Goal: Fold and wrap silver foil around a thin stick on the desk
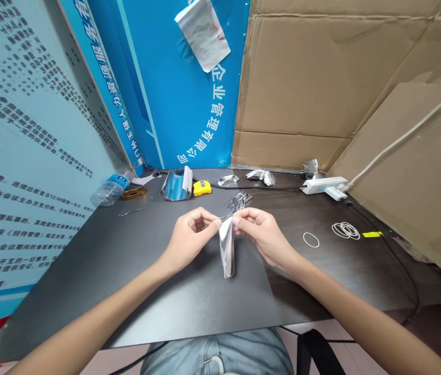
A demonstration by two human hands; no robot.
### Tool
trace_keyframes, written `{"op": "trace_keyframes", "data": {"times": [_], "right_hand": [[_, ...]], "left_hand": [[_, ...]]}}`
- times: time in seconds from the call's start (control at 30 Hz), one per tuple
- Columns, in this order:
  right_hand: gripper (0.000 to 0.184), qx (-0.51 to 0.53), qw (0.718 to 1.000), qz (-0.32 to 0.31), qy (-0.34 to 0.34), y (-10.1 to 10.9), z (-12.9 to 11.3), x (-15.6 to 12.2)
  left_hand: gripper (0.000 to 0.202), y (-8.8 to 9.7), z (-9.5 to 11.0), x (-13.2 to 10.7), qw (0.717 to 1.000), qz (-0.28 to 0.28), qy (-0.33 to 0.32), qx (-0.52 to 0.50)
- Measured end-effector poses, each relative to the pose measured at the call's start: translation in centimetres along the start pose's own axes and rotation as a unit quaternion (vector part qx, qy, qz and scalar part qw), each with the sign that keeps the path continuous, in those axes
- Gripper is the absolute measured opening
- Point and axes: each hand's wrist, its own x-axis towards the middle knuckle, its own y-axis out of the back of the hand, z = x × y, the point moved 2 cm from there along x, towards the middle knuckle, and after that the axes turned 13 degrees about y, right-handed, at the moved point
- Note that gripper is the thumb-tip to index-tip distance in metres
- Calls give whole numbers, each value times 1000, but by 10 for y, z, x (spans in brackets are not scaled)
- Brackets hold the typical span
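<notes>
A strip of shiny silver film [227,250] hangs down between my two hands over the table. My left hand [192,233] pinches its upper left corner between thumb and fingers. At the upper right corner my right hand [261,234] has a like pinch, thumb facing the left one. The strip's lower end hangs free and curls slightly. Just behind my fingertips lies a small bundle of thin dark and silver strips [238,201], partly hidden by my right hand.
Along the back sit a blue-silver film roll [176,185], a yellow tape measure [202,188], silver film pieces [261,177] and a white power strip [324,185]. White rubber rings [345,230] lie right. A plastic bottle [111,188] lies left. Blue panels and cardboard [294,83] wall the table.
</notes>
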Motion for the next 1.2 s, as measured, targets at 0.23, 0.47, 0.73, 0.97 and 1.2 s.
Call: {"op": "trace_keyframes", "data": {"times": [0.23, 0.47, 0.73, 0.97, 1.2], "right_hand": [[27, -20, 1000, 6, -15, 1, 1, 3], [27, 16, 999, 3, -33, 4, 10, 1], [32, 15, 996, -5, -88, 5, 16, -1], [33, -2, 997, -7, -82, 7, 19, 1], [33, 2, 994, -16, -110, 6, 23, -2]], "left_hand": [[25, 3, 0, 5, 998, -41, 27, 33], [27, 6, -1, 10, 998, -49, 39, 10], [26, 7, -1, 10, 998, -50, 39, 5], [27, 7, -3, 12, 997, -51, 50, -4], [27, 12, -4, 13, 999, -20, 39, 7]]}}
